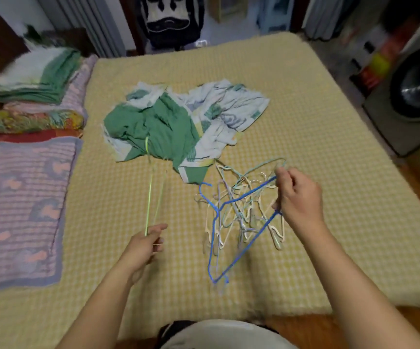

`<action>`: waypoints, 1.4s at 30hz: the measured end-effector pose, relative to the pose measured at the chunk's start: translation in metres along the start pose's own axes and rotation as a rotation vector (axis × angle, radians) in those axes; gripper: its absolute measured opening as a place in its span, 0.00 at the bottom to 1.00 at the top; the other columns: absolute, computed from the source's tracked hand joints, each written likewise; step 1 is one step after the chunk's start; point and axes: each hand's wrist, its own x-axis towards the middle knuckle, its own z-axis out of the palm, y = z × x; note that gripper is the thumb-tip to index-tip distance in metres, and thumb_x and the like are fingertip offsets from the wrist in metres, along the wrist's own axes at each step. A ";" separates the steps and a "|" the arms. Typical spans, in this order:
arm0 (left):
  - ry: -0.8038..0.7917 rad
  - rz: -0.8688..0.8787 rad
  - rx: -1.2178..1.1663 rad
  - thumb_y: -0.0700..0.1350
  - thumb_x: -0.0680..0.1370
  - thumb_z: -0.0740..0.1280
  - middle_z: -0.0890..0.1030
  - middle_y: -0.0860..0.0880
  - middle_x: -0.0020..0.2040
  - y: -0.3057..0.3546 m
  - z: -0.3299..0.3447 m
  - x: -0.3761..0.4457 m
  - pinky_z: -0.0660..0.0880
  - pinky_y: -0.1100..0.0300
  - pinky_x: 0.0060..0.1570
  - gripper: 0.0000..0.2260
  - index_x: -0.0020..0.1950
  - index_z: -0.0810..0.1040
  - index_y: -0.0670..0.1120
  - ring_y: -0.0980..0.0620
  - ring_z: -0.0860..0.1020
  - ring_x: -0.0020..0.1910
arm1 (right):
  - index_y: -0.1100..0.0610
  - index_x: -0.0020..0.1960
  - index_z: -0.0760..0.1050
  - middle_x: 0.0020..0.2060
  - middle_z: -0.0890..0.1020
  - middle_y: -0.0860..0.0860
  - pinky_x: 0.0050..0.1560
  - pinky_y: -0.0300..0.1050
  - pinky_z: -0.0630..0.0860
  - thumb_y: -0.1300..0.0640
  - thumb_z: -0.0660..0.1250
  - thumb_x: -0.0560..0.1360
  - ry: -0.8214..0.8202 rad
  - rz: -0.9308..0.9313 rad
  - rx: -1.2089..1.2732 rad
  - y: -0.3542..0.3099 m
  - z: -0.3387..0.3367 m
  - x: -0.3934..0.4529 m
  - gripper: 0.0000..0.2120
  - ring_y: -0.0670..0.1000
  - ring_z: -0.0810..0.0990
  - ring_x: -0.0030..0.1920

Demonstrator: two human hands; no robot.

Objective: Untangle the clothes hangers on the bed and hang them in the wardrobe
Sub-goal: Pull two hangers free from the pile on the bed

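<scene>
- On the yellow checked bed (304,117), near its front edge, a tangle of hangers (241,210) hung partly lifted.
- Right hand (297,197) gripped a blue hanger (229,238) within that tangle, fingers curled round the wire.
- Left hand (146,245) pinched a green hanger (149,197), well apart from the tangle.
- Crumpled green-and-white cloth (173,124) lay behind both; the green hanger's far end reached onto it.
- Folded blankets (35,96) stacked at the left edge.

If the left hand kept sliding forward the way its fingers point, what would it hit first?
Probably the crumpled green and white cloth. The left hand pinches a green hanger whose far end already reaches that cloth; only bare bed lies between, though depth is uncertain.
</scene>
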 end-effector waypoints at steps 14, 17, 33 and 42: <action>-0.789 -0.165 -0.313 0.56 0.68 0.79 0.77 0.41 0.42 -0.009 -0.129 -0.026 0.78 0.54 0.41 0.21 0.45 0.81 0.39 0.45 0.79 0.40 | 0.54 0.37 0.68 0.24 0.69 0.49 0.21 0.35 0.65 0.46 0.60 0.82 0.380 0.351 0.534 -0.060 0.026 -0.014 0.18 0.46 0.68 0.19; -0.829 -0.126 -0.315 0.52 0.77 0.71 0.74 0.43 0.42 -0.004 -0.151 -0.025 0.78 0.52 0.41 0.15 0.40 0.76 0.40 0.46 0.79 0.41 | 0.60 0.58 0.72 0.45 0.80 0.59 0.39 0.45 0.78 0.43 0.54 0.83 0.380 0.526 0.303 -0.050 0.058 -0.035 0.20 0.56 0.82 0.40; -0.952 0.112 0.452 0.47 0.81 0.64 0.81 0.52 0.41 -0.015 0.012 -0.114 0.68 0.65 0.33 0.06 0.46 0.78 0.50 0.57 0.76 0.39 | 0.54 0.45 0.76 0.32 0.78 0.51 0.29 0.38 0.71 0.63 0.63 0.74 0.327 0.897 0.700 -0.025 0.143 -0.242 0.06 0.48 0.76 0.29; -1.218 0.213 0.802 0.49 0.83 0.59 0.74 0.51 0.40 -0.029 0.131 -0.207 0.60 0.64 0.30 0.17 0.67 0.63 0.68 0.50 0.77 0.33 | 0.52 0.55 0.77 0.50 0.76 0.51 0.37 0.41 0.77 0.62 0.61 0.80 1.074 0.992 0.834 0.046 -0.023 -0.424 0.09 0.54 0.78 0.45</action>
